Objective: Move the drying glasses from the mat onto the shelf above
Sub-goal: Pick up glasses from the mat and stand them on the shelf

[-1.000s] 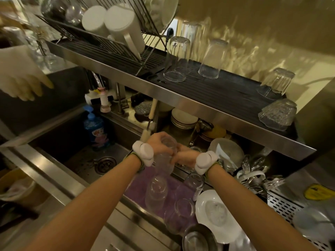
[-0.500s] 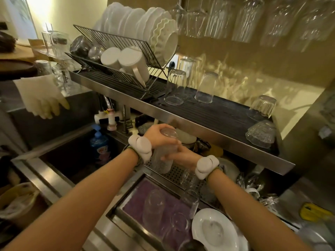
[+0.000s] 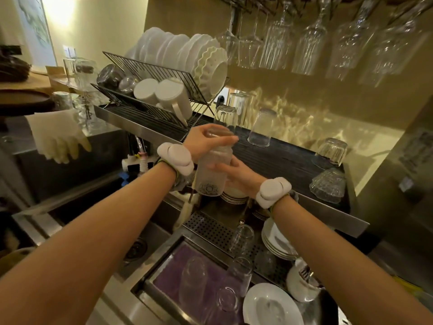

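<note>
Head view, centre of the frame: both hands carry one tall clear glass (image 3: 212,170) upside down, its thick base uppermost and its open mouth facing down over the sink area. The left hand (image 3: 201,143) has its fingers (image 3: 228,139) curled over the base from above, clamped on it; the right hand (image 3: 236,174) wraps the side wall lower down, fingers curled round the glass. Holding it inverted probably suits the way it will stand, since the glasses already on the shelf (image 3: 293,160) all sit mouth down on its dark ribbed surface. The carried glass is level with the shelf's steel front edge, just in front of it and not yet set down.

At lower centre, the purple mat (image 3: 168,275) lies in a sunken steel tray, and several more glasses (image 3: 195,280) stand on it, so the job looks only partly done. A white plate (image 3: 269,308) sits just right of the mat. At upper left, a wire rack (image 3: 154,73) holds white dishes and mugs; stemware hangs along the top of the frame.

No brand, label or writing can be read anywhere.
</note>
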